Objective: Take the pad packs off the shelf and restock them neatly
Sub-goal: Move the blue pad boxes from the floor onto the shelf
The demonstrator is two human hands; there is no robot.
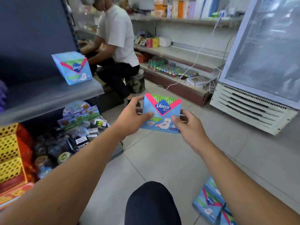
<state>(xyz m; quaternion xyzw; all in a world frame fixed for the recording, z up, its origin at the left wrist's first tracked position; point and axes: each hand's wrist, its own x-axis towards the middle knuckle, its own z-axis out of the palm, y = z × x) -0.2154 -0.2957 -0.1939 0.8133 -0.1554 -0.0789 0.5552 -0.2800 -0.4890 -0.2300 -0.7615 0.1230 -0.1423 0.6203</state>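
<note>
A blue Libresse pad pack (162, 111) with a pink chevron is held upright in mid-air over the tiled floor. My left hand (133, 118) grips its left edge, thumb on the front. My right hand (189, 125) grips its right lower edge, thumb on the front as well. Several matching packs (73, 67) stand together on the grey shelf (48, 98) at the left. More packs (211, 203) lie on the floor at the lower right, beside my knee (152, 203).
A person in a white shirt (116, 34) sits on a stool past the shelf end. Below the grey shelf sit jars, small boxes and yellow-red cartons (11, 153). A glass-door cooler (259, 65) stands at the right. Stocked wall shelves (178, 52) run along the back.
</note>
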